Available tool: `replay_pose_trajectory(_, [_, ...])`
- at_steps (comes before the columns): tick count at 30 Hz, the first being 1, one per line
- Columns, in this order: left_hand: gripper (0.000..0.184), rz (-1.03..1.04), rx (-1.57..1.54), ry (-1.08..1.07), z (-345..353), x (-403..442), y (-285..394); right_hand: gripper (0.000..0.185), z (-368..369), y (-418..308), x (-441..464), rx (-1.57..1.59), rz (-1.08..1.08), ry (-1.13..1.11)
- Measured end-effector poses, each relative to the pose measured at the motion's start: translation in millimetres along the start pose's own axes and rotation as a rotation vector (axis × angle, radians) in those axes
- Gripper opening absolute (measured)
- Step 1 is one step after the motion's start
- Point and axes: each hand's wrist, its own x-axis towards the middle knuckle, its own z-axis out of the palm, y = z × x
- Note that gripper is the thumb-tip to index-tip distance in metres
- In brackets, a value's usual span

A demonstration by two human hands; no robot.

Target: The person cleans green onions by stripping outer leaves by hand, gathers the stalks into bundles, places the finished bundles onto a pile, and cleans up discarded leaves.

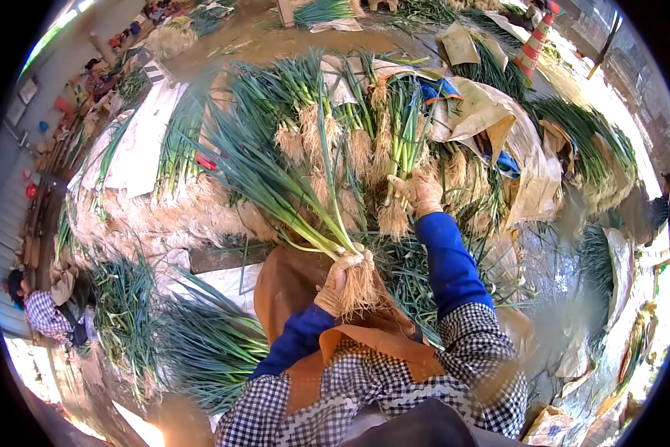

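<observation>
Near centre: clamp the held onion bunch (324, 241) at its white bases, left hand (333, 289) closed, leaves angled far-left, uncrushed. Farther, to the right: align right hand (422, 194) with low stalks of the piled bunch (400, 153); finger closure: cannot tell. Avoid snagging roots.

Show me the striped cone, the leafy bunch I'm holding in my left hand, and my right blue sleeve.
Striped cone (534, 48): head view, on its banded side.
Leafy bunch (361, 284): head view, on its pale roots.
Right blue sleeve (451, 259): head view, mid-forearm.
</observation>
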Motion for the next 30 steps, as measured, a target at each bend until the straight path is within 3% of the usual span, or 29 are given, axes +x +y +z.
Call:
replay_pose_trajectory(4, [0.019,0.026,0.078,0.008,-5.8,5.9,-0.9,0.064,36.5,29.2,18.3,-0.076,0.043,-0.010])
replay_pose_trajectory(6, [0.019,0.019,0.082,0.031,-4.7,2.3,-2.4,0.059,50.8,48.6,25.0,0.200,0.003,-0.031])
replay_pose_trajectory(8, [0.021,0.020,0.059,-0.074,5.8,1.1,0.9,0.040,28.2,49.3,2.3,0.149,-0.031,0.106])
replay_pose_trajectory(10, [0.024,0.091,0.092,-0.048,29.9,-2.8,-3.6,0.016,-2.8,46.6,-30.6,0.954,-0.031,0.051])
replay_pose_trajectory(11, [0.024,0.096,0.129,0.015,59.0,-5.2,-6.8,0.018,-15.0,34.3,-56.9,1.278,-0.068,0.045])
replay_pose_trajectory(12, [0.024,0.050,0.144,0.035,49.9,-2.3,-10.3,0.019,-4.2,40.2,-64.7,1.303,-0.083,-0.027])
replay_pose_trajectory(14, [0.023,-0.044,0.171,0.074,30.7,3.6,-17.7,0.033,18.5,53.1,-83.1,0.741,-0.098,0.019])
replay_pose_trajectory(15, [0.022,-0.085,0.218,0.106,27.4,11.1,-24.0,0.035,38.4,56.5,-87.5,0.709,-0.082,0.052])
replay_pose_trajectory(16, [0.022,-0.128,0.264,0.136,28.8,18.2,-32.1,0.039,30.7,44.3,-103.0,0.830,-0.024,-0.083])
replay_pose_trajectory(18, [0.022,-0.180,0.371,0.246,7.3,32.8,-50.6,0.052,42.9,44.5,-101.7,0.412,-0.112,-0.033])
replay_pose_trajectory(20, [0.021,-0.201,0.374,0.250,-2.6,36.7,-55.0,0.068,45.4,46.9,-81.2,0.964,-0.061,-0.189])
replay_pose_trajectory(22, [0.022,-0.167,0.404,0.243,-2.7,37.6,-57.6,0.062,35.0,41.4,-56.6,0.625,0.049,-0.022])
replay_pose_trajectory(23, [0.023,-0.129,0.430,0.235,-2.3,38.5,-58.7,0.058,32.0,37.8,-46.0,0.479,-0.065,-0.009])
replay_pose_trajectory(26, [0.022,-0.002,0.409,0.242,-6.4,45.1,-60.8,0.048,74.7,53.0,-24.7,0.525,-0.216,0.420])
replay_pose_trajectory(28, [0.020,-0.023,0.365,0.238,-6.7,46.4,-58.2,0.040,49.2,41.2,-57.7,0.521,-0.050,0.154])
replay_pose_trajectory(29, [0.018,-0.034,0.315,0.299,4.3,41.3,-53.6,0.036,39.3,34.7,-91.7,0.929,-0.113,0.036])
replay_pose_trajectory(30, [0.018,-0.046,0.270,0.359,9.8,38.6,-49.8,0.030,24.9,37.4,-122.5,1.117,-0.127,-0.214])
